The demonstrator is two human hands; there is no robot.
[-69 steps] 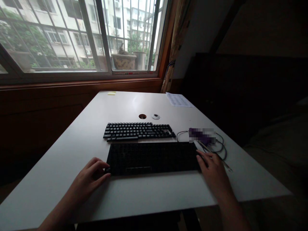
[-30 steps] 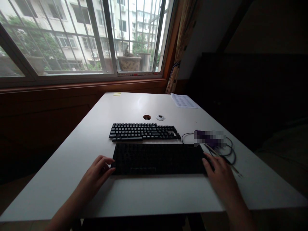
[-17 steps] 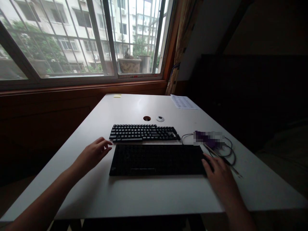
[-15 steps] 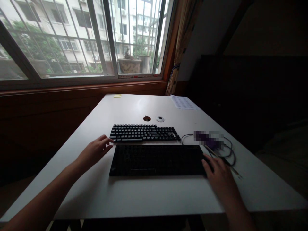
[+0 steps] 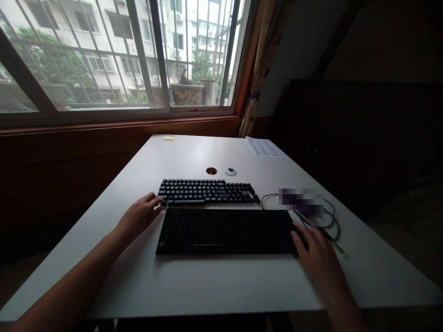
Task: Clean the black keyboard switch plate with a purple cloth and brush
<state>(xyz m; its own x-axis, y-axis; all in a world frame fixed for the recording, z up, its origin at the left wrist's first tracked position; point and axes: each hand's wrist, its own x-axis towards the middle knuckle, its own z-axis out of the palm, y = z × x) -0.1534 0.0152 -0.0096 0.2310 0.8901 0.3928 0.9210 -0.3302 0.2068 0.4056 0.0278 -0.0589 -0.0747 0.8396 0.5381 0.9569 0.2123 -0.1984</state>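
Observation:
A keyboard [image 5: 207, 190] with exposed black keys and no visible surrounding frame lies on the white table. Just nearer to me is a flat, dark, keyboard-sized panel [image 5: 228, 231]; too little light falls on it to make out its surface. My left hand [image 5: 142, 213] has its thumb and index finger closed at the near left corner of the keyboard. At the panel's right end, my right hand [image 5: 317, 246] grips the edge, its thumb toward me and fingers bent beyond. Part of that edge is hidden by the fingers.
A pixelated purple item [image 5: 301, 202] with a dark cable [image 5: 337, 226] lies right of the keyboard, beside thin sticks [image 5: 341, 251]. Farther back are a cable hole [image 5: 211, 171], its round white cover [image 5: 230, 171], printed paper [image 5: 266, 147] and a yellow note [image 5: 169, 137].
My left hand has moved slightly right, its fingertips now at the keyboard's corner. The dark panel has shifted very slightly toward me; my right hand stays at its end.

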